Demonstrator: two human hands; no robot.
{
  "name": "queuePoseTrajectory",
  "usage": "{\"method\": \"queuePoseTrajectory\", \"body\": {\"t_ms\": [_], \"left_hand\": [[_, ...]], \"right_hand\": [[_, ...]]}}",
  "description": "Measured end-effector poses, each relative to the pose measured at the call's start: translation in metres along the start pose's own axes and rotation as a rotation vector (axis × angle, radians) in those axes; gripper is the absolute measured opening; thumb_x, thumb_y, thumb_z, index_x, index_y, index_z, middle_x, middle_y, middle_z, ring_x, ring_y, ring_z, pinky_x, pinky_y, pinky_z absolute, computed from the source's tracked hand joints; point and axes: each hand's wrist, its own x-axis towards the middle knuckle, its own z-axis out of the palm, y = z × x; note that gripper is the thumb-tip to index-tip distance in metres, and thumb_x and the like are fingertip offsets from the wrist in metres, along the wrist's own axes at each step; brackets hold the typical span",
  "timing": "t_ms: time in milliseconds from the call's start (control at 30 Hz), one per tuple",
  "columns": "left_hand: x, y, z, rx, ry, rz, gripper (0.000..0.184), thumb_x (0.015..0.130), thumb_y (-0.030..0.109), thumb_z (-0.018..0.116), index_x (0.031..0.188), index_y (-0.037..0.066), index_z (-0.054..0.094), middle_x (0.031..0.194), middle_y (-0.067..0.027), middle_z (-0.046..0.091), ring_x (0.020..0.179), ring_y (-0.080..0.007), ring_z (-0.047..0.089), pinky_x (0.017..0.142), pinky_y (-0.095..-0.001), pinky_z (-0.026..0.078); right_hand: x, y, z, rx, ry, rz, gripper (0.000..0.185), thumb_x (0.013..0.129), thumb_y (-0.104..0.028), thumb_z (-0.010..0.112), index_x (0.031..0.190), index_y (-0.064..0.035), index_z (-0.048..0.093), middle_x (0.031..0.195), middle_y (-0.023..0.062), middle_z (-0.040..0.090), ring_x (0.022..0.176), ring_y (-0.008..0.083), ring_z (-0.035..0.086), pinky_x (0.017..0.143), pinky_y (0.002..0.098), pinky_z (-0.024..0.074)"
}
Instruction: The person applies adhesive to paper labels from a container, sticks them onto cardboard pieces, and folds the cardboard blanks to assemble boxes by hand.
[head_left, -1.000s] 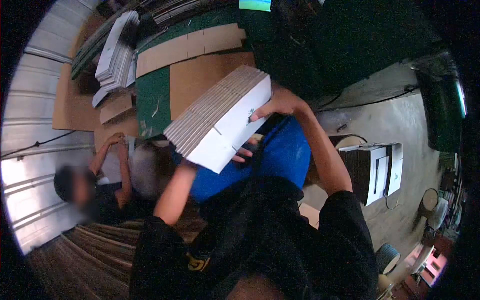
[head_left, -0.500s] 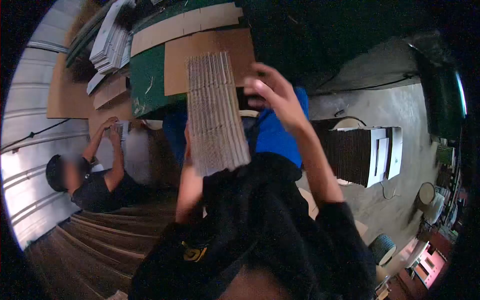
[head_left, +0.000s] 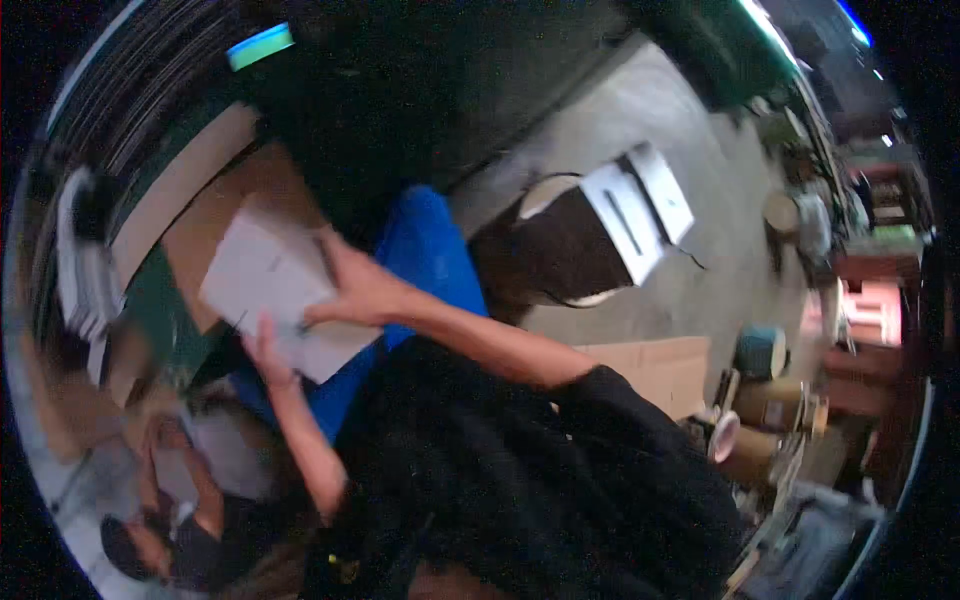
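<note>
A stack of flat cardboard pieces is in front of me, tilted, its white face toward the camera. My right hand grips its right edge, with the thumb lying over the white face. Against the near lower edge is my left hand, closed on the stack with fingers partly blurred. The stack's corrugated edges are hidden from this angle. Beneath it lies a brown cardboard sheet on a green surface. Blue cloth over my legs shows beside the stack.
To the right, another cardboard bundle with white end panels rests on a round-topped support. A co-worker sits at lower left, arms raised. White flat stacks stand at far left. A cardboard sheet lies right of me.
The view has swung to the right. The stack has turned from its corrugated edges to its white face, and my right hand, formerly apart from it, now grips it.
</note>
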Motion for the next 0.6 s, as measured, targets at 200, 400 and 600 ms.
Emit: {"method": "queuePoseTrajectory", "body": {"t_ms": [200,400,600], "left_hand": [[0.035,0.023,-0.019,-0.169,0.122,-0.062,0.06,0.097,0.035,0.053,0.146,0.006,0.036,0.142,-0.015,0.048,0.127,-0.0315,0.049,0.104,-0.0476,0.041],[0.016,0.033,0.0,0.026,0.306,0.142,0.078,0.095,0.025,0.062,0.156,0.016,0.014,0.149,-0.0101,0.037,0.126,-0.0294,0.045,0.103,-0.049,0.038],[-0.031,0.028,-0.028,0.034,0.481,0.054,0.083,0.093,0.018,0.064,0.157,0.021,0.01,0.133,-0.0167,0.056,0.121,-0.0274,0.054,0.099,-0.0436,0.045]], "right_hand": [[0.068,-0.047,-0.001,-0.125,-0.094,-0.075,0.111,0.056,-0.041,0.088,0.139,0.009,0.034,0.123,0.0332,0.056,0.115,0.0444,0.057,0.097,0.0461,0.0472],[0.145,-0.046,0.02,-0.893,0.065,-0.689,0.06,0.081,-0.028,0.066,0.131,-0.0013,0.047,0.11,0.0257,0.063,0.102,0.0435,0.062,0.09,0.0555,0.047],[0.179,-0.008,0.048,-0.948,-0.026,-0.635,0.072,0.08,-0.03,0.064,0.144,-0.0099,0.038,0.13,0.0243,0.051,0.119,0.0435,0.051,0.102,0.059,0.0353]]}}
